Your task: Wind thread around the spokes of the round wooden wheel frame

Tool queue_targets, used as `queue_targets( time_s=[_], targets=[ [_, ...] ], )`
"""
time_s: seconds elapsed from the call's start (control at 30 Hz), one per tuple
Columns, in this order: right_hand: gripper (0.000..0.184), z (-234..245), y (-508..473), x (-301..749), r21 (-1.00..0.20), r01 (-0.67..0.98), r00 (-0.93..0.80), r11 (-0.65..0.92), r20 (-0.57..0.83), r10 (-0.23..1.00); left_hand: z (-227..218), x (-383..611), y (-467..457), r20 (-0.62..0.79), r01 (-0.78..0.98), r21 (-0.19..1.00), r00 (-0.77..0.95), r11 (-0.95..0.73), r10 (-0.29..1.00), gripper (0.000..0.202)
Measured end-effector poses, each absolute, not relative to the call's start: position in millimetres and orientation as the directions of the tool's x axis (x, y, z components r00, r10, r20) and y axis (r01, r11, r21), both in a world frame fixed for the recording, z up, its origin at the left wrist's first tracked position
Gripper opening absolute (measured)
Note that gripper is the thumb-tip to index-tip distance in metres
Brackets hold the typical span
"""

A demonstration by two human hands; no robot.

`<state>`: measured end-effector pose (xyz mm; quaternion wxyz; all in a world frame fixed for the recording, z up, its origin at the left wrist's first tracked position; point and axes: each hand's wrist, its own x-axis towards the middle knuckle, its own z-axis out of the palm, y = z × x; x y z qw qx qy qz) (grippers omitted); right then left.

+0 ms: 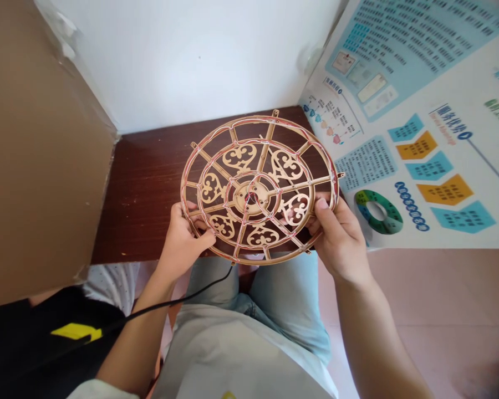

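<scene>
A round gold-coloured frame [242, 233] with rings, spokes and scrolled ornaments is held up over the front of the dark table. Thin red and white wires run along its rings and spokes and gather at the hub [250, 198]. My left hand [187, 238] grips the rim at the lower left, fingers partly behind it. On the right side, my right hand [339, 233] has its thumb on top of the rim and its fingers underneath. A black cable [183, 300] leaves the frame's lower edge and passes over my left forearm.
The dark wooden table [137, 194] meets a white panel [208, 61] at the back. A brown cardboard panel [37, 155] stands left, and a printed poster board [432, 138] stands right. Something black with a yellow tag [75, 331] shows at lower left.
</scene>
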<state>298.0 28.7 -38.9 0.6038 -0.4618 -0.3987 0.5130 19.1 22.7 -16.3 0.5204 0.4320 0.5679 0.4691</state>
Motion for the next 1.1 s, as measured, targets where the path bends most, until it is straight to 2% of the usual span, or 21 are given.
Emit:
queue_targets(
  time_s=[0.43, 0.8, 0.9, 1.0, 1.1],
  targets=[
    [0.036, -29, 33, 293, -0.948, -0.314, 0.196, 0.060, -0.003, 0.981, -17, 3, 19, -0.170, -0.044, 0.984, 0.051, 0.172, 0.984, 0.059],
    [0.033, -31, 32, 293, -0.950, -0.307, 0.184, 0.050, -0.007, 0.983, -12, 8, 19, -0.190, -0.054, 0.980, 0.024, 0.191, 0.982, 0.061],
    [0.035, -31, 33, 294, -0.952, -0.305, 0.162, 0.032, -0.018, 0.987, -12, 12, 20, -0.185, -0.083, 0.980, -0.030, 0.182, 0.982, 0.064],
    [0.034, -29, 30, 292, -0.947, -0.322, 0.160, 0.009, -0.045, 0.986, -14, 22, 19, -0.150, -0.140, 0.982, -0.161, 0.128, 0.976, 0.069],
    [0.024, -30, 16, 280, -0.952, -0.304, 0.268, 0.023, -0.062, 0.961, -18, 37, 14, -0.146, -0.220, 0.972, -0.299, 0.081, 0.943, 0.061]
  ],
)
